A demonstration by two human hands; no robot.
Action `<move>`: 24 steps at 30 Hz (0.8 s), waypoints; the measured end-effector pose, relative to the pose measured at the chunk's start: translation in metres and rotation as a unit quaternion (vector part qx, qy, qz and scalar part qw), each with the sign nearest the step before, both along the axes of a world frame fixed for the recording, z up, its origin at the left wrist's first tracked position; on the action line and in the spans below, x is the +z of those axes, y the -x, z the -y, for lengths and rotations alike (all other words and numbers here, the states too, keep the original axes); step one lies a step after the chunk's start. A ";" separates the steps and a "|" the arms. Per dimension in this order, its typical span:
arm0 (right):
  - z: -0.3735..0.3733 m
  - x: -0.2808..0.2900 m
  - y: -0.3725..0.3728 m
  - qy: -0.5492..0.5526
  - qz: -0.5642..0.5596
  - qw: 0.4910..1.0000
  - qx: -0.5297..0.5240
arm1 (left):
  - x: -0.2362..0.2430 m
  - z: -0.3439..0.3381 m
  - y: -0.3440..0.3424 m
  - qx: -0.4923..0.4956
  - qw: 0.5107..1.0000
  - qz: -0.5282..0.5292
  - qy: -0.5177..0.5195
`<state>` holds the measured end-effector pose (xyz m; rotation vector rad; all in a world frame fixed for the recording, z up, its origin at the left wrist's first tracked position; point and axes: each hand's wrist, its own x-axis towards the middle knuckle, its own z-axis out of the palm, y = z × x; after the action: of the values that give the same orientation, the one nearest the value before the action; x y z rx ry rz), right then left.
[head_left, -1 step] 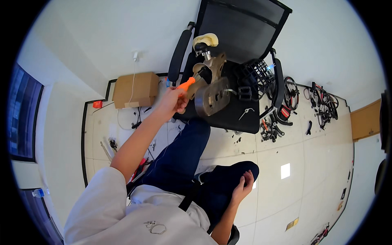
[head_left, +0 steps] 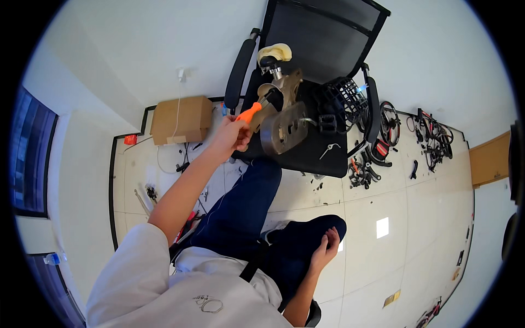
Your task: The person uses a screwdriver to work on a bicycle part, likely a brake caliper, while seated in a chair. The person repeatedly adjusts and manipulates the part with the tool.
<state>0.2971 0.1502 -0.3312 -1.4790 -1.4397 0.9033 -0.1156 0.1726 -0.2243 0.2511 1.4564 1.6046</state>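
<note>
My left hand (head_left: 234,136) is closed around the orange handle of a screwdriver (head_left: 249,113). Its tip end reaches a small bronze-coloured bicycle frame (head_left: 289,87) lying on a black office chair (head_left: 322,154); where exactly it touches is too small to tell. A cream saddle (head_left: 278,51) sits at the frame's far end. Just right of my left hand is a smoky see-through chain guard (head_left: 285,130), with a black pedal (head_left: 328,124) beside it. My right hand (head_left: 326,247) rests by my right knee, fingers loosely curled and apart, holding nothing.
A black basket (head_left: 347,98) leans at the seat's right armrest. A silver lever-like part (head_left: 330,148) lies on the seat. A cardboard box (head_left: 180,120) stands on the floor at left. Bicycle parts (head_left: 363,172), a wheel (head_left: 390,124) and more parts (head_left: 435,139) lie at right.
</note>
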 end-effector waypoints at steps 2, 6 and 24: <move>0.002 -0.002 -0.001 -0.011 0.001 1.000 0.001 | -0.001 0.003 -0.006 -0.021 1.000 -0.002 0.017; -0.002 0.007 0.000 -0.009 -0.046 0.999 -0.012 | 0.001 0.010 -0.008 -0.057 0.995 0.085 0.009; -0.001 0.008 0.006 -0.012 0.027 1.000 0.009 | 0.007 -0.005 -0.025 0.044 0.896 0.428 -0.111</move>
<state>0.2913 0.1510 -0.3229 -1.4842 -1.5005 0.8610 -0.0911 0.1779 -0.2169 -0.3724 0.6071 1.6376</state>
